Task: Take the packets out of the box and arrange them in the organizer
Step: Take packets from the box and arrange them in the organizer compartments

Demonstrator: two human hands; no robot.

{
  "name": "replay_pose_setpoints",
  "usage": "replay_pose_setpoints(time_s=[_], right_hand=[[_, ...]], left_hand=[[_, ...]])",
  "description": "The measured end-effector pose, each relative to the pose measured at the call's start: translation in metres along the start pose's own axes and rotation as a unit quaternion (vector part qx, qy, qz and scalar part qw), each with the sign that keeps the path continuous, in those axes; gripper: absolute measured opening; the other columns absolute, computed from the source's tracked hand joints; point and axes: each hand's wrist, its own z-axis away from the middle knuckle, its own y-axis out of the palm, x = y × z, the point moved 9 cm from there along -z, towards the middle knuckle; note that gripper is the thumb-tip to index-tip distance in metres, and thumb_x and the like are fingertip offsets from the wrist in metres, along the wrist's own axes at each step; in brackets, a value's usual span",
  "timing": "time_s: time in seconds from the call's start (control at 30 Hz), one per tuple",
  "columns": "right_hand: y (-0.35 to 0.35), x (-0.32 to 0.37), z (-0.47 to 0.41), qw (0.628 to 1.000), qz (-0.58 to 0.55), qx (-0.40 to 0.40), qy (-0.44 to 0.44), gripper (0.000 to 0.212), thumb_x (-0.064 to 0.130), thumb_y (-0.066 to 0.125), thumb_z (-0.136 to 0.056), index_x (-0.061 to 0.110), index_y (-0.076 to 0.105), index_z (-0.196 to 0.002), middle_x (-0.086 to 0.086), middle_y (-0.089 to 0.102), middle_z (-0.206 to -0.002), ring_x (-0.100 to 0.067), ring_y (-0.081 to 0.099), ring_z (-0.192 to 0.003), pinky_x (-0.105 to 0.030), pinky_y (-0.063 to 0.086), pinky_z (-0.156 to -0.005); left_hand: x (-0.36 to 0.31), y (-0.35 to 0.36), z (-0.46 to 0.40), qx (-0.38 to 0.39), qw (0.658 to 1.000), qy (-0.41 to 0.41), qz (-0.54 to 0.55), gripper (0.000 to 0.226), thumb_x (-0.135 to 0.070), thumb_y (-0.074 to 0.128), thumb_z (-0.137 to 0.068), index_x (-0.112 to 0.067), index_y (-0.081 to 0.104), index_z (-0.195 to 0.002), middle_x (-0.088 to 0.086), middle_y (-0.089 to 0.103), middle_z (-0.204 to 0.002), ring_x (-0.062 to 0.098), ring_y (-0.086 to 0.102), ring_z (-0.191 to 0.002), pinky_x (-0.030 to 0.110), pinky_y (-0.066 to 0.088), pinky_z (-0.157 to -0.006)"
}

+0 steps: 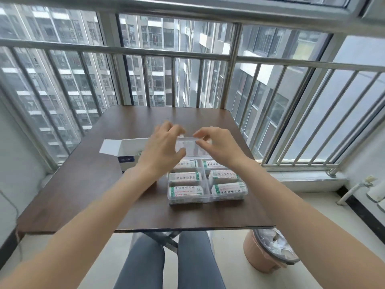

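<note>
Forearms cross the lower frame, knees in grey trousers below the bench edge. Left hand and right hand meet at mid frame over the clear lid of the organizer. Left fingers curl over the lid's top edge at its left end; right fingers pinch the same edge at its right end. Both hands are grasping the lid, not a packet.

Packets sit in the organizer just below the hands, centre of frame: six visible, in two columns of three, one per compartment. Each packet's long axis runs left-right across the frame, printed face up. Some print reads upside down, so they don't all point the same way.

Box lies on the bench left of the organizer, partly behind the left hand, flap open toward the upper left. Contents not visible.

Handling, as judged: packets look light and soft, probably crinkly film, and slightly slippery; pinch at a short end or across the narrow width. Lid is thin, stiff, clear plastic, light, likely to flex; hold it at both ends of the free edge, as here. Organizer looks light too and could slide on the smooth bench when the lid is pressed.

A pink bin stands on the floor at lower right.
</note>
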Motion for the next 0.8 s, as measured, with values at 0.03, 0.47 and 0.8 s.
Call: replay_pose_setpoints(time_s=[0.03,0.47,0.8], right_hand=[[0.006,0.016,-0.003,1.0,0.007,0.006,-0.029,0.028,0.021,0.057,-0.093,0.012,0.063,-0.118,-0.004,0.063,-0.12,-0.015,0.056,-0.109,-0.023,0.038,-0.094],[0.073,0.083,-0.011,0.998,0.026,0.039,-0.039,0.027,0.021,0.054,-0.094,0.011,0.063,-0.117,-0.01,0.06,-0.113,-0.024,0.056,-0.105,-0.034,0.044,-0.092],[0.051,0.108,0.012,0.972,0.212,-0.082,-0.066,0.04,0.038,0.072,-0.078,0.013,0.066,-0.108,-0.012,0.027,-0.15,-0.03,0.021,-0.138,-0.046,0.022,-0.107]], left_hand=[[0.014,-0.009,0.004,0.002,0.999,-0.015,-0.034,0.05,-0.022,0.064,-0.083,-0.013,0.049,-0.129,0.007,0.049,-0.124,0.024,0.042,-0.115,0.031,0.036,-0.091],[0.136,-0.02,0.041,0.118,0.99,-0.076,-0.014,0.092,-0.029,0.088,-0.057,-0.01,0.04,-0.134,0.007,0.044,-0.128,0.027,0.042,-0.118,0.036,0.037,-0.098],[0.073,-0.06,0.06,-0.079,0.978,0.098,-0.164,0.094,-0.024,0.094,-0.036,-0.008,0.042,-0.111,0.017,0.055,-0.102,0.036,0.06,-0.085,0.04,0.051,-0.069]])
